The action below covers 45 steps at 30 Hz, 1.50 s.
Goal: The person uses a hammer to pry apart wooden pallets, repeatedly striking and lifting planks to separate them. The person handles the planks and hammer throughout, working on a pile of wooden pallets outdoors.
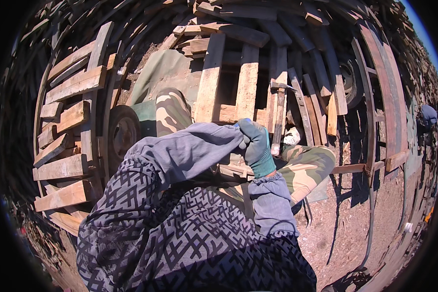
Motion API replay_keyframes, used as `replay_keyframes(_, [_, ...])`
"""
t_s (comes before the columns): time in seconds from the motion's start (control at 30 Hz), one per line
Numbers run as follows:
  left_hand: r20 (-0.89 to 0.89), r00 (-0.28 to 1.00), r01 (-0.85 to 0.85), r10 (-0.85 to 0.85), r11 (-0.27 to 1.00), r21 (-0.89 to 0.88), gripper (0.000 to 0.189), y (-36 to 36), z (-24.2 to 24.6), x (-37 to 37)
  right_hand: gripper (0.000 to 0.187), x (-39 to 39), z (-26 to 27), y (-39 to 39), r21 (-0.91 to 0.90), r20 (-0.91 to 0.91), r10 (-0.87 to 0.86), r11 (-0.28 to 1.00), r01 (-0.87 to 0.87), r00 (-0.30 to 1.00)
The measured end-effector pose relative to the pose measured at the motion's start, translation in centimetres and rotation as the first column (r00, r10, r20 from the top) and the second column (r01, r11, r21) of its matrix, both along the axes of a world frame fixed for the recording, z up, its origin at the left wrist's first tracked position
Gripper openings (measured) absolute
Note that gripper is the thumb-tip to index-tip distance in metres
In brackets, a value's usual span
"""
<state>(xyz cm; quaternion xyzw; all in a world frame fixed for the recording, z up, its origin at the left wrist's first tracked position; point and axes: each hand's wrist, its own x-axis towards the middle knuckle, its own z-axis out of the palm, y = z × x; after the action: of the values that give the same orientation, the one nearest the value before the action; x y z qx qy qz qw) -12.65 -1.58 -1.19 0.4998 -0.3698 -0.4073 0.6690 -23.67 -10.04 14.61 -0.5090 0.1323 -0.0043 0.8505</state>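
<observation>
My right hand (256,144), in a grey-and-teal work glove, is closed on the end of the grey sleeve cover (197,146) over my left forearm. The fabric stretches across my front towards that fist. My left hand is hidden by the cloth and the glove. A small patch of blue shows at the top of the fist; what it is cannot be made out. Just right of the glove, a claw hammer (279,113) lies on a wooden board, its head away from me. Ahead are the wooden boards (246,78) of a pallet-like frame, between my camouflage-clad knees.
Stacked timber (67,157) fills a cart with a tyre (123,129) at left. On the right stand a metal-framed cart (370,160) and another wheel (350,82). Heaped wood offcuts (240,12) lie beyond the frame. A green-grey sheet (164,73) covers ground at front left.
</observation>
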Motion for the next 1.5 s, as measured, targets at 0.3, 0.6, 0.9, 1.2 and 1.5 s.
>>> replay_keyframes(0.3, [0.161, 0.857, -0.509, 0.489, 0.756, 0.412, 0.026, 0.4, 8.9, 3.0, 0.057, 1.2, -2.6, 0.2, -0.33, -0.172, -0.096, 0.944, 0.035, 0.98])
replay_keyframes(0.6, [-0.581, 0.33, -0.607, 0.744, 0.639, 0.473, 0.046, -3.3, 8.5, 15.4, 0.05, 4.5, -7.7, -14.9, -0.873, -0.223, -0.325, 0.486, -0.04, 0.919])
replay_keyframes(0.9, [-0.644, 0.008, -0.649, 0.765, 0.494, 0.579, 0.048, -12.2, -3.4, 36.5, 0.086, 3.8, -13.7, -14.6, -0.918, -0.379, -0.356, 0.028, -0.396, 0.854])
replay_keyframes(1.2, [-0.698, 0.017, -0.75, 0.716, 0.471, 0.465, 0.045, -15.0, -3.0, 41.7, 0.084, 4.6, -13.7, -16.0, -0.914, -0.405, -0.503, 0.25, -0.32, 0.764])
replay_keyframes(1.5, [-0.569, 0.173, -0.74, 0.804, 0.488, 0.463, 0.043, -9.5, 8.7, 24.0, 0.044, 7.4, -11.0, -16.5, -0.847, -0.477, -0.349, 0.429, -0.315, 0.807])
